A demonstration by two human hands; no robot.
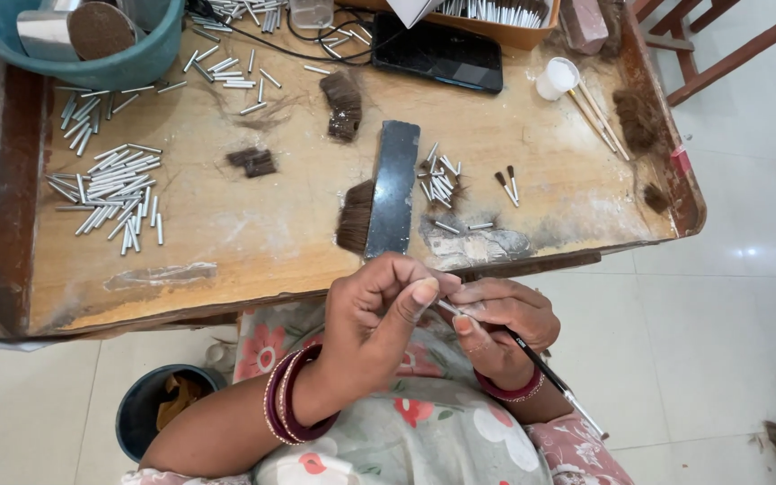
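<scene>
1. Below the near edge of the table [226, 251], over the person's lap, both hands meet around a thin brush [541, 364].
2. At the table's far left corner stands a teal tub [136, 63]; a dark tablet [437, 52] lies near the far edge, right of middle.
3. Left hand [374, 319]: fingers curled, thumb and forefinger pressed together, pinching the brush's pale tip end just in front of the right hand.
4. Right hand [500, 319]: fingers closed around the brush, whose dark handle runs out from under the palm, down and to the right past the wrist.
5. A dark metal bar [394, 189] lies near the table's near edge, middle, with a tuft of brown hair [355, 216] touching its left side.
6. Short metal tubes [114, 193] lie heaped toward the left edge; a smaller cluster [439, 175] sits just right of the bar.
7. A white cup [557, 78] stands toward the far right corner.
</scene>
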